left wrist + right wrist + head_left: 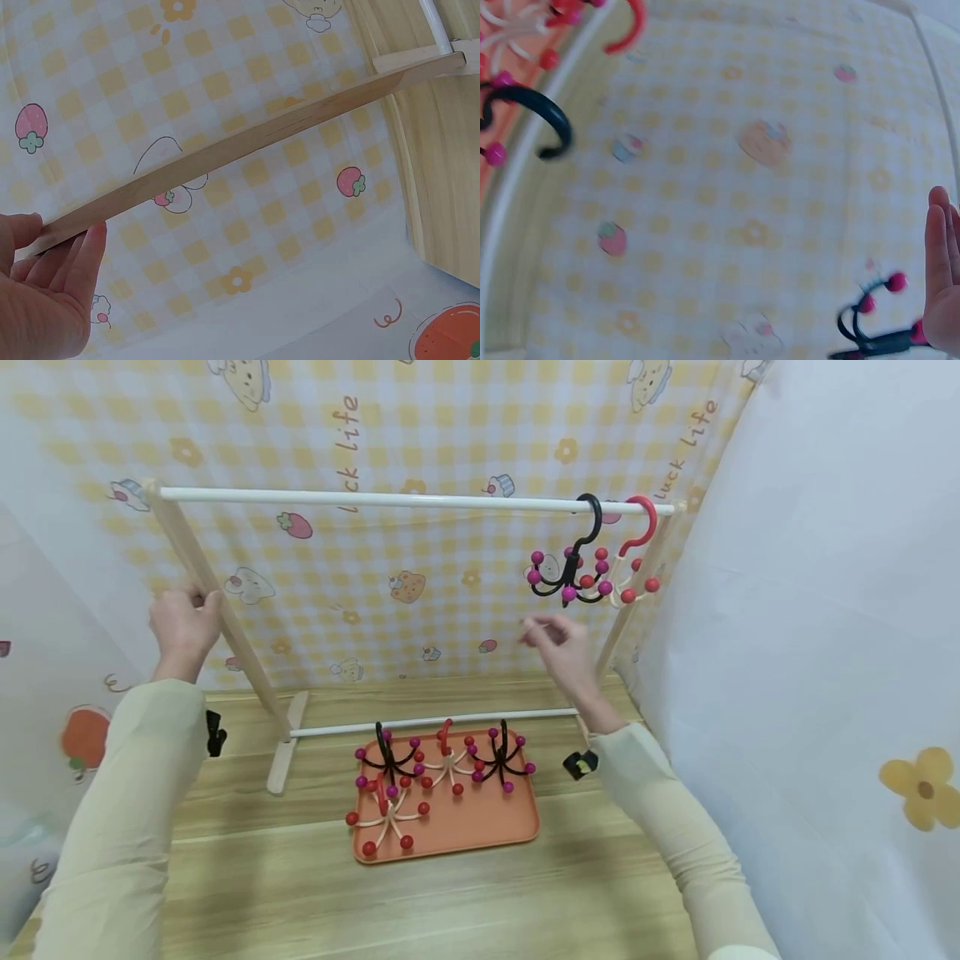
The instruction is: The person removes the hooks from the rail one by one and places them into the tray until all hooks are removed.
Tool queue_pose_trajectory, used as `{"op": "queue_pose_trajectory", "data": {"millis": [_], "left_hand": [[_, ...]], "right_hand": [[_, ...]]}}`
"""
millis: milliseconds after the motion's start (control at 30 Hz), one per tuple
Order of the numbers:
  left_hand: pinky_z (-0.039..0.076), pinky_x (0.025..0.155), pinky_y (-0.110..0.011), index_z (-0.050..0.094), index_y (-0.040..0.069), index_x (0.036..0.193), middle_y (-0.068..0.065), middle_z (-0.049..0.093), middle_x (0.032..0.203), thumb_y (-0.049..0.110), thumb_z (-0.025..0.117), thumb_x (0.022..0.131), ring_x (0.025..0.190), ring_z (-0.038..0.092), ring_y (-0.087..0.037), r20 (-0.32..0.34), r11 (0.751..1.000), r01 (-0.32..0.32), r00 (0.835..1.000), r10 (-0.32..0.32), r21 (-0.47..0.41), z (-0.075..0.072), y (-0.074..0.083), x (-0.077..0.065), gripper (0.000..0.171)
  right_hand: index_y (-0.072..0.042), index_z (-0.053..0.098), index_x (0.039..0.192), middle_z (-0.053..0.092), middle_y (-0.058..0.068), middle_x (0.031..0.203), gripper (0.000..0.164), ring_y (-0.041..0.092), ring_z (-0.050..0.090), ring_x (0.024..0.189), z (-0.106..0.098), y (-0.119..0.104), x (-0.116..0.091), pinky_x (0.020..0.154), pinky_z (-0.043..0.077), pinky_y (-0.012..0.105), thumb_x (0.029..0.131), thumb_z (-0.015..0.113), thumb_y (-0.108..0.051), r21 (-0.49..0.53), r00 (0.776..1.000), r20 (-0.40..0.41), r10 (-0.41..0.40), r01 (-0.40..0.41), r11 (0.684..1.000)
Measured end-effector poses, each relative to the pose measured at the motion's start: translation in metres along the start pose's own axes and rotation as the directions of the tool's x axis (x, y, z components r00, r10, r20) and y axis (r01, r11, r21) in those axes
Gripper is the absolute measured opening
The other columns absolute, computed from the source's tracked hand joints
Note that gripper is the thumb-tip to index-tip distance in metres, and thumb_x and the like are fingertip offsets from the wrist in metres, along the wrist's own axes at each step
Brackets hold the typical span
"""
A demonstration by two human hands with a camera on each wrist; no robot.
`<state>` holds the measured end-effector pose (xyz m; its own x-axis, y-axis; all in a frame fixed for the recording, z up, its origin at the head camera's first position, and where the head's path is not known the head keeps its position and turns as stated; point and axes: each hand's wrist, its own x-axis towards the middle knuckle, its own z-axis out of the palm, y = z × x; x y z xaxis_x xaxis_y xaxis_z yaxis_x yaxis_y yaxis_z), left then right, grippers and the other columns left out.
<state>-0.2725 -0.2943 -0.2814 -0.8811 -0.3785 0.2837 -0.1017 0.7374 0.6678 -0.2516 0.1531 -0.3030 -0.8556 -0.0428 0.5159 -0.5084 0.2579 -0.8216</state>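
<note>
My left hand (185, 622) grips the left wooden post (251, 664) of a rack; in the left wrist view, thumb and fingers lie on either side of that post (225, 154). Just below a black hook hanger (572, 568) with purple balls is my right hand (567, 656), its fingers loosely bent around nothing. This hanger hooks over the rack's white top rod (375, 499) near its right end. Beside it hangs a cream hanger with a red hook (641, 522) and red balls. In the right wrist view, the fingers (937, 251) appear at the right edge, close to the black hanger (885, 343).
An orange tray (480, 827) on the wooden table (315, 893) carries several more hangers, some black with purple balls, some cream with red hooks. Behind it runs the rack's lower white rod (330, 729). A checked cloth (420, 635) covers the back, with a white sheet (787, 635) at right.
</note>
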Motion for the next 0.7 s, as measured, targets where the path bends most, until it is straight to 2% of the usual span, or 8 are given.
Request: {"op": "queue_pose_trajectory", "data": {"millis": [133,233,300,400,533,700], "left_hand": [[0.039,0.072,-0.038,0.054,-0.010,0.107,-0.030,0.054,0.106,0.026,0.035,0.092,0.096,0.050,-0.040,-0.013,1.000,-0.016,1.000,0.016,0.008,0.003,0.000,-0.001,0.044],[0.040,0.072,-0.039,0.054,-0.010,0.107,-0.030,0.054,0.106,0.027,0.035,0.092,0.097,0.049,-0.041,-0.008,1.000,-0.013,1.000,0.013,0.001,0.003,0.000,-0.002,0.044],[0.040,0.070,-0.035,0.054,-0.010,0.108,-0.030,0.054,0.107,0.026,0.035,0.092,0.097,0.049,-0.040,-0.005,1.000,-0.009,1.000,0.009,-0.002,0.002,0.000,-0.002,0.044],[0.040,0.062,-0.026,0.053,-0.009,0.110,-0.029,0.053,0.108,0.027,0.035,0.092,0.096,0.051,-0.039,0.002,1.000,-0.002,1.000,0.002,-0.004,0.001,0.001,-0.002,0.044],[0.037,0.060,-0.023,0.053,-0.009,0.109,-0.029,0.054,0.107,0.026,0.035,0.093,0.095,0.051,-0.039,-0.003,1.000,-0.007,1.000,0.007,-0.002,0.000,0.002,-0.002,0.043],[0.038,0.062,-0.028,0.054,-0.010,0.109,-0.029,0.054,0.106,0.026,0.035,0.093,0.094,0.051,-0.039,-0.009,1.000,-0.010,1.000,0.011,0.007,-0.001,0.001,-0.002,0.044]], "right_hand": [[0.007,0.061,0.094,0.064,0.015,0.081,0.023,0.020,0.061,0.068,-0.025,-0.008,0.023,0.068,0.049,0.027,0.084,0.060,-0.013,0.053,0.989,-0.146,-0.013,0.021,0.998],[0.006,0.061,0.094,0.063,0.013,0.085,0.019,0.019,0.061,0.067,-0.040,-0.015,0.037,0.066,0.049,0.025,0.083,0.061,-0.011,0.100,0.975,-0.223,0.027,-0.005,0.995],[0.004,0.062,0.094,0.063,0.012,0.086,0.017,0.018,0.060,0.066,-0.048,-0.020,0.046,0.064,0.049,0.023,0.083,0.061,-0.010,0.117,0.964,-0.258,0.062,-0.032,0.993],[0.000,0.062,0.096,0.061,0.009,0.088,0.018,0.018,0.060,0.066,-0.058,-0.024,0.057,0.059,0.048,0.021,0.084,0.061,-0.013,0.068,0.947,-0.305,0.102,-0.085,0.994],[-0.004,0.058,0.106,0.059,0.007,0.098,0.030,0.017,0.061,0.073,-0.064,-0.028,0.071,0.060,0.048,0.021,0.084,0.061,-0.024,-0.047,0.931,-0.325,0.168,-0.193,0.980],[-0.008,0.054,0.114,0.056,0.006,0.109,0.040,0.016,0.061,0.079,-0.063,-0.030,0.082,0.068,0.048,0.024,0.082,0.061,-0.031,-0.111,0.932,-0.274,0.237,-0.275,0.955]]}}
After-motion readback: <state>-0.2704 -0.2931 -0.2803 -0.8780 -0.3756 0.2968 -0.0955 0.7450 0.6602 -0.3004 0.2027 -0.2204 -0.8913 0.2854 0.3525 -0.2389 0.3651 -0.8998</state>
